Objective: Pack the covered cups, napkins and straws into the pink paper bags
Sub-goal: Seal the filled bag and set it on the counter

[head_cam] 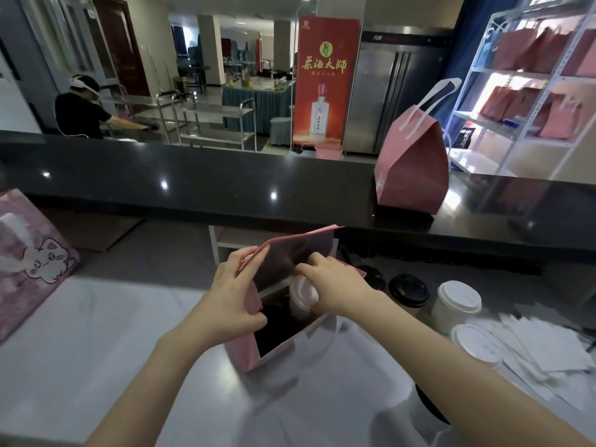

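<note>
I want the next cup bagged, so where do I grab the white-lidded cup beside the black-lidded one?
Come down from above and close the fingers round the upper wall of the white-lidded cup, just under its lid. It stands upright; the black-lidded cup at its left and another cup in front crowd it.

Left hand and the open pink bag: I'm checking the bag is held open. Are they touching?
Touching. The head view shows the left hand gripping the open pink bag, fingers on its raised flap, thumb on its side wall.
</note>
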`<action>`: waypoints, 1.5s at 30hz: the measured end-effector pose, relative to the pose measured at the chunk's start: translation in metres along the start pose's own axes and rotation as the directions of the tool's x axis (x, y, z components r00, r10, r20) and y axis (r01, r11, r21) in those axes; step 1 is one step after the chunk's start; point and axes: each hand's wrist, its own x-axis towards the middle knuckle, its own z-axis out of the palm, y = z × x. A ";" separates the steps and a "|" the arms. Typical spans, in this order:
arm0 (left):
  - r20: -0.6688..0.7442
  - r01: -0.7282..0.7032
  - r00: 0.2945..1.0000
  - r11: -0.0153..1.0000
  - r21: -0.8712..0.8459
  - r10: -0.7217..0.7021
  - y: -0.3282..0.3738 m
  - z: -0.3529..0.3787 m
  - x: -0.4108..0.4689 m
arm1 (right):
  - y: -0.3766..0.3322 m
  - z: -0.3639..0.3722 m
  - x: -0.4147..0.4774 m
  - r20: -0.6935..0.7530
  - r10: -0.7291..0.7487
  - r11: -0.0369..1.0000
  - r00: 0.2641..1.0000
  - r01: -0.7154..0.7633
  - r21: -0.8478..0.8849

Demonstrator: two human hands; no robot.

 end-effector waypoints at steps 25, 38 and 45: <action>0.135 0.066 0.990 0.977 -0.204 -0.039 -0.071 -0.030 0.031 | -0.006 0.027 0.104 0.248 0.037 0.999 0.968 -0.029 -0.036; 0.153 0.043 0.988 0.974 -0.224 -0.008 -0.085 -0.032 0.034 | -0.003 0.042 0.104 0.301 0.023 1.000 0.953 -0.026 0.005; 0.124 0.065 0.992 0.956 -0.286 -0.030 -0.094 -0.031 0.036 | -0.017 0.045 0.130 0.465 0.074 0.997 0.882 -0.080 -0.007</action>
